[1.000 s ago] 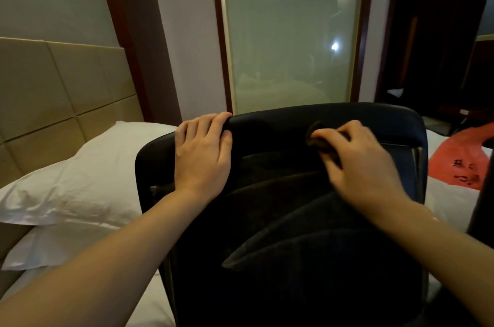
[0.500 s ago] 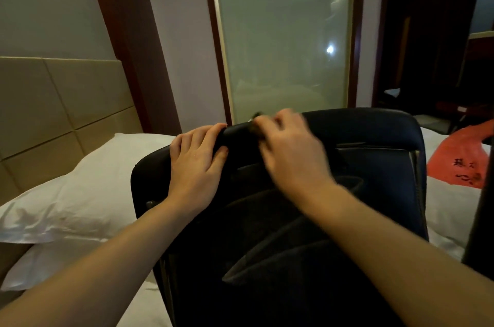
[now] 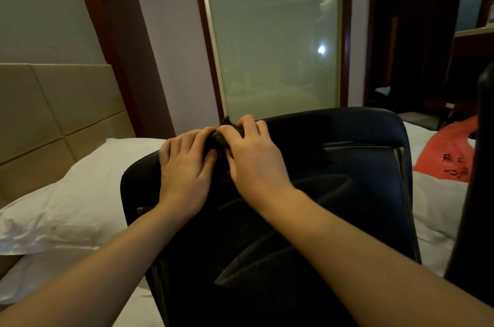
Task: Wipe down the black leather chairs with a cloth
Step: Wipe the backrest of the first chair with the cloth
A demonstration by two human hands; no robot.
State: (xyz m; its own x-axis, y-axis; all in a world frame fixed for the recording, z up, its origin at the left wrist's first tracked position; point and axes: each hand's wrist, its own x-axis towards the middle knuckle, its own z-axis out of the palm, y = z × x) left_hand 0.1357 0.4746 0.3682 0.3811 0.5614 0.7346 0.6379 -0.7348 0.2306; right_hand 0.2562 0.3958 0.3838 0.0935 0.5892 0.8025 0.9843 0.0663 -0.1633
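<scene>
A white pillow (image 3: 77, 198) is being seen to the left of the black leather chair (image 3: 334, 193), lying on a white-sheeted bed (image 3: 438, 209) that is showing on both sides of the chair back. A padded beige headboard (image 3: 53, 113) is standing behind the pillow against the wall. A frosted glass panel (image 3: 272, 40) in a dark red-brown frame is filling the middle of the background, with small light spots being reflected in it. An orange-red plastic bag (image 3: 449, 155) with dark characters is lying on the bed to the right of the chair, and part of it is being hidden by a dark upright post (image 3: 478, 166) at the right edge.

The chair is occupying the centre and lower part of the view; only its back is being shown, smooth and slightly glossy, with rounded top corners and curved seams lower down. The lower portion is being crossed by both forearms.

A small dark cloth (image 3: 223, 130) is being pinched against the top edge of the chair back by the right hand (image 3: 254, 155), whose fingers are being curled over it; most of the cloth is being hidden by the fingers. The left hand (image 3: 187, 166) is being rested on the chair's top edge just beside it, fingers held close together and bent over the rim, its fingertips touching the cloth.
</scene>
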